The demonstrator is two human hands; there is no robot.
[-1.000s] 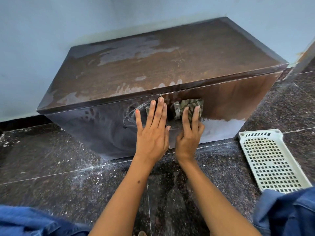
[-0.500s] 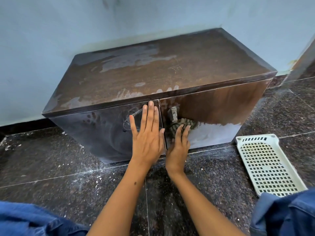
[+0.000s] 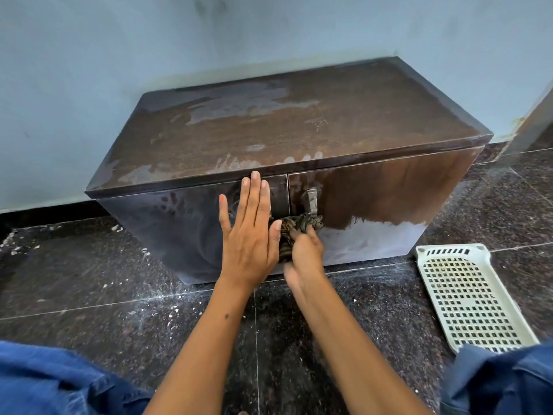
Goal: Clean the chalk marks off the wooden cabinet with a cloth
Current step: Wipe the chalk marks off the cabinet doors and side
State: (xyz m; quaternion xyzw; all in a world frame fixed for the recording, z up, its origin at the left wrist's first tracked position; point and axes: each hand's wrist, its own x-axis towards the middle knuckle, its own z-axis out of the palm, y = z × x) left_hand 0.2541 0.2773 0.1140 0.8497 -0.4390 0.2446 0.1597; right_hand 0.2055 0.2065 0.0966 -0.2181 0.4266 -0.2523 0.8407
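Both hands are used: the left hand (image 3: 250, 235) is kept flat on the cabinet (image 3: 389, 199) door as a brace, while the cloth (image 3: 294, 227), bunched in the right hand (image 3: 305, 253) below the handle (image 3: 311, 200), should be pressed across the chalk (image 3: 368, 238).

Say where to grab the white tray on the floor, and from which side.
Take the tray by its solid top rim, from above on the cabinet side. It lies flat on the floor, that end is bare, and the near end runs under the blue cloth.

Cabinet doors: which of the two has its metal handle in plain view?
The right door. Its handle shows above the cloth in the right hand. The left hand lies flat over the left door by the seam.
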